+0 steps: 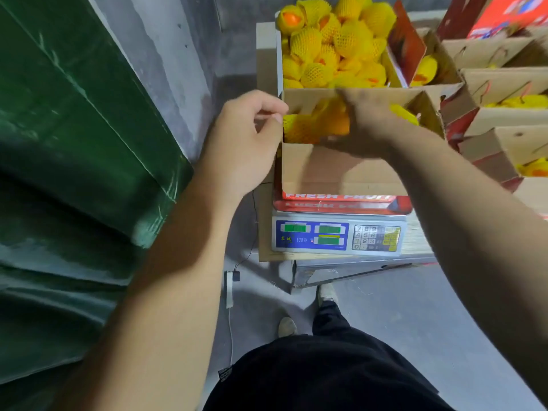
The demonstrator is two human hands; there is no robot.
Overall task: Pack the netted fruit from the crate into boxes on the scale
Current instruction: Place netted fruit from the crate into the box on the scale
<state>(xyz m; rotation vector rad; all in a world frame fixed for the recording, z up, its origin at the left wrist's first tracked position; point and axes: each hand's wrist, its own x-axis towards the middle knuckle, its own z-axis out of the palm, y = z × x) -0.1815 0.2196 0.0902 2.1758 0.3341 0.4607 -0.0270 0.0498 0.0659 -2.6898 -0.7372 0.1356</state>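
Green sheet (74, 149): glossy, folded and creased, filling the left side against a grey wall.
Stacked boxes (504, 84): brown cardboard with red printed outsides, ranged at the right; yellow netted fruit showing in several; writing on them too blurred to read.
Crate (278, 54): pale-walled, behind the scale, heaped above its rim with netted fruit.
Box on the scale (341, 170): open brown cardboard, flaps up, red band at the base printed "FRESH FRUIT" in white; several netted fruits inside at the far end.
Scale (338, 237): grey electronic tabletop type, blue front panel with three green displays, digits unreadable; number keypad with yellow function keys at right; small yellow characters at lower left of the panel, not legible.
Left hand (243, 143): at the box's left edge, thumb and forefinger pinching the rim of the left flap, other fingers curled.
Right hand (370, 120): blurred, reaching down into the box over the fruit; grip cannot be told from the blur.
Netted fruit (326, 46): orange rounds in yellow foam mesh sleeves, skin showing at open ends; piled in the crate, some in the box under the right hand.
Power adapter (229, 287): white, on the grey floor, thin cable running up to the scale.
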